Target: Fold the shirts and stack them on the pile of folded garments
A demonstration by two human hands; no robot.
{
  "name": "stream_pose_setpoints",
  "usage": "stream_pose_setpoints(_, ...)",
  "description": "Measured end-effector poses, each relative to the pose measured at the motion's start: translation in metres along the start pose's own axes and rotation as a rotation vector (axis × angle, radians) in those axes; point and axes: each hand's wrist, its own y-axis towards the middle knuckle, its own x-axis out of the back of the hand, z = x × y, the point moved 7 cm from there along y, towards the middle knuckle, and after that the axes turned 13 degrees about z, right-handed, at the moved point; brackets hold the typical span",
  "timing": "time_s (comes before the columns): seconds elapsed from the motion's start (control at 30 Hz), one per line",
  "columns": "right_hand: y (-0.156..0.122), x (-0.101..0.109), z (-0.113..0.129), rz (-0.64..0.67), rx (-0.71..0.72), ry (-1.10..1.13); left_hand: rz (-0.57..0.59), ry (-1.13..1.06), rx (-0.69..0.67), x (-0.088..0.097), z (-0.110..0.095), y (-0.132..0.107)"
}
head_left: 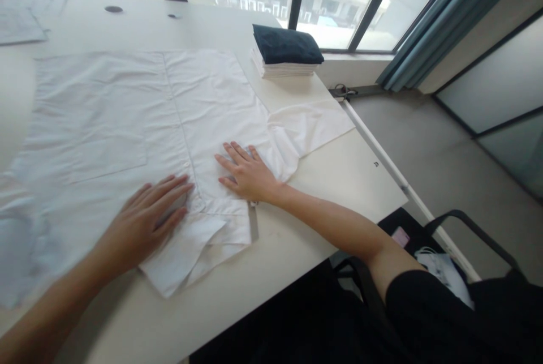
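Note:
A white button-up shirt [127, 103] lies spread on the table, its buttoned front facing up and its collar toward me. One sleeve [311, 126] stretches out to the right; the other is bunched at the left edge of the view. My left hand [146, 219] rests on the cloth left of the button strip, fingers extended and close together. On the other side of the strip, my right hand [246, 174] lies flat on the shirt with its fingers spread. Both palms face down, and neither hand grips the fabric.
A folded stack with a dark cloth [288, 46] above white ones sits at the table's far right corner. Papers [19, 25] lie at the far left. Beyond the table's right edge stands a black chair [475, 234] with a pink item on it. Windows line the back.

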Motion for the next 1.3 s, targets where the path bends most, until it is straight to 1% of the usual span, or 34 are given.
stream_pose_setpoints(0.1, 0.0, 0.0, 0.006, 0.019, 0.084, -0.008, 0.0, 0.003, 0.004, 0.0, 0.001, 0.0)
stream_pose_setpoints(0.17, 0.001, -0.001, 0.001, 0.032, 0.083, -0.009, 0.002, 0.005, 0.003, -0.001, 0.001, 0.0)
stream_pose_setpoints(0.2, 0.002, 0.0, -0.005, 0.039, 0.061, -0.007, 0.006, 0.007, 0.002, -0.001, 0.001, 0.0)
stream_pose_setpoints(0.3, 0.005, 0.003, -0.038, 0.045, -0.059, 0.013, 0.031, 0.018, -0.005, -0.001, -0.001, -0.001)
stream_pose_setpoints(0.43, 0.005, 0.012, -0.091, -0.001, -0.232, 0.047, 0.056, 0.024, -0.006, 0.001, -0.004, -0.001)
stream_pose_setpoints(0.5, 0.004, 0.016, -0.106, -0.026, -0.284, 0.06, 0.053, 0.012, 0.013, 0.003, -0.005, -0.001)
stream_pose_setpoints(0.57, 0.002, 0.02, -0.11, -0.052, -0.309, 0.062, 0.055, -0.004, 0.027, 0.005, -0.006, -0.001)
stream_pose_setpoints(0.67, 0.0, 0.029, -0.097, -0.138, -0.316, 0.056, 0.045, -0.019, 0.029, 0.006, -0.008, -0.001)
stream_pose_setpoints(0.7, 0.0, 0.031, -0.088, -0.169, -0.291, 0.056, 0.038, -0.02, 0.03, 0.006, -0.009, -0.001)
stream_pose_setpoints(0.77, 0.002, 0.032, -0.065, -0.197, -0.184, 0.058, 0.031, -0.022, 0.03, 0.005, -0.008, -0.001)
stream_pose_setpoints(0.83, 0.005, 0.025, -0.037, -0.144, -0.014, 0.053, 0.04, -0.022, 0.029, 0.003, -0.008, -0.001)
stream_pose_setpoints(0.9, 0.008, 0.012, -0.014, -0.046, 0.142, 0.035, 0.045, -0.019, 0.024, 0.002, -0.007, -0.002)
stream_pose_setpoints(0.93, 0.009, 0.007, -0.008, -0.002, 0.184, 0.026, 0.047, -0.016, 0.021, 0.002, -0.007, -0.002)
stream_pose_setpoints(0.97, 0.01, 0.003, -0.006, 0.03, 0.196, 0.017, 0.047, -0.013, 0.018, 0.002, -0.007, -0.002)
stream_pose_setpoints(1.0, 0.011, 0.0, -0.008, 0.05, 0.179, 0.011, 0.047, -0.012, 0.015, 0.002, -0.007, -0.002)
stream_pose_setpoints(1.03, 0.012, 0.0, -0.014, 0.059, 0.139, 0.009, 0.048, -0.012, 0.014, 0.002, -0.007, -0.002)
stream_pose_setpoints(1.1, 0.015, 0.003, -0.035, 0.061, 0.033, 0.01, 0.049, -0.013, 0.015, 0.002, -0.007, -0.002)
stream_pose_setpoints(1.23, 0.014, 0.016, -0.09, 0.014, -0.215, 0.01, 0.05, -0.022, 0.026, 0.004, -0.008, -0.003)
stream_pose_setpoints(1.3, 0.01, 0.022, -0.114, -0.022, -0.339, 0.019, 0.049, -0.026, 0.032, 0.004, -0.007, -0.003)
